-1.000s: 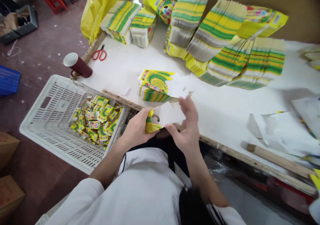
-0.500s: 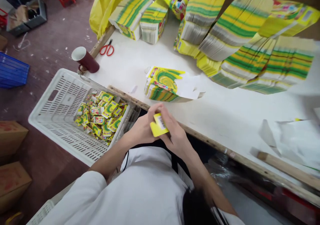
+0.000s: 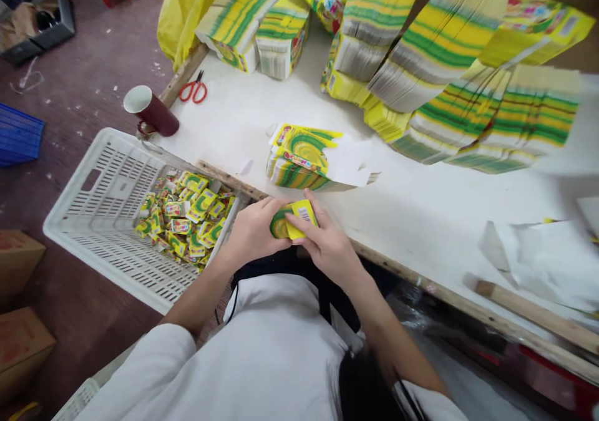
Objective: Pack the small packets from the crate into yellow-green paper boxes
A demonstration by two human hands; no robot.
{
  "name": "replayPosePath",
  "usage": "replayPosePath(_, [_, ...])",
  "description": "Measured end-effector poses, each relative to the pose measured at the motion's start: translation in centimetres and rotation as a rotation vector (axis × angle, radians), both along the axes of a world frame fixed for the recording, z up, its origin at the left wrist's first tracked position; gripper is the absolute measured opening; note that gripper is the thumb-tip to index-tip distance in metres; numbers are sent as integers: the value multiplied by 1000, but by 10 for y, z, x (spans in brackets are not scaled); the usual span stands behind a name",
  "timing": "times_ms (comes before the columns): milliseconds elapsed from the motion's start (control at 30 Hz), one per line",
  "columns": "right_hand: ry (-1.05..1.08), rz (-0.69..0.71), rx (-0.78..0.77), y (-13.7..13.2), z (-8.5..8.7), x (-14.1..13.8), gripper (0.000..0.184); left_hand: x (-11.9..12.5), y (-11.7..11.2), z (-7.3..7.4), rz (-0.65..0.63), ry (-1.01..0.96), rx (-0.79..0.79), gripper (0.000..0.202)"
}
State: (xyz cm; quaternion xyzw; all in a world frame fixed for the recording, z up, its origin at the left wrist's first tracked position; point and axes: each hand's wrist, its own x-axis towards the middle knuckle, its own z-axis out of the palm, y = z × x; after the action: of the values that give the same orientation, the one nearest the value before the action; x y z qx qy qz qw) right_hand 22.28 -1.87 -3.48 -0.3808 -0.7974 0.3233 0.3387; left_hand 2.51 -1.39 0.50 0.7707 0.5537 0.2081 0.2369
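"Yellow carton (image 3: 305, 217): where do you see it from there?"

"Between both hands, near the edge of the white table (image 3: 407, 215); left hand (image 3: 254, 229) clasps its green-swirled end; right hand (image 3: 331, 241) grips the barcoded end."

"And around it?"

"Stacked flat cartons (image 3: 303, 156) at twelve o'clock from the hands; maroon mug (image 3: 161, 117) towards ten; white crate (image 3: 122, 188) of small cartons (image 3: 180, 226) at nine."

I get bright, diffuse light across the flat white tabletop (image 3: 430, 212), while the reddish-brown floor (image 3: 98, 103) at left looks dimmer. A soft grey shadow lies at the tabletop's right end. Wide-angle distortion stretches my view toward its edges, and the loose white sheets (image 3: 552, 256) at right look blurred.
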Motion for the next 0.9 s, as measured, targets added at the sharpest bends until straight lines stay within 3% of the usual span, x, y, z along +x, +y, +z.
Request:
replayPosePath(133, [10, 141, -67, 11, 14, 19, 23, 1, 1, 4, -51, -16, -16, 48])
replayPosePath(267, [107, 5, -50, 9, 13, 7, 22, 5, -1, 4, -11, 54, 46, 47])
replayPosePath(367, [136, -69, -15, 3, 8, -8, 30, 3, -3, 5, 4, 77, 67, 51])
replayPosePath(433, [103, -50, 15, 1, 6, -10, 35, -1, -3, 7, -6, 75, 57, 53])
replayPosePath(600, [-7, 71, 21, 8, 10, 5, 24, -6, 0, 11, -36, 66, -26, 50])
replayPosePath(700, [36, 45, 24, 10, 8, 4, 20, 0, 2, 9, -40, 76, -18, 52])
replayPosePath(833, [190, -130, -37, 2, 2, -18, 45, -1, 3, 6, -4, 129, -9, 55])
replayPosePath(900, [185, -111, -67, 0, 6, -25, 64, -17, 2, 9, -18, 154, -67, 57])
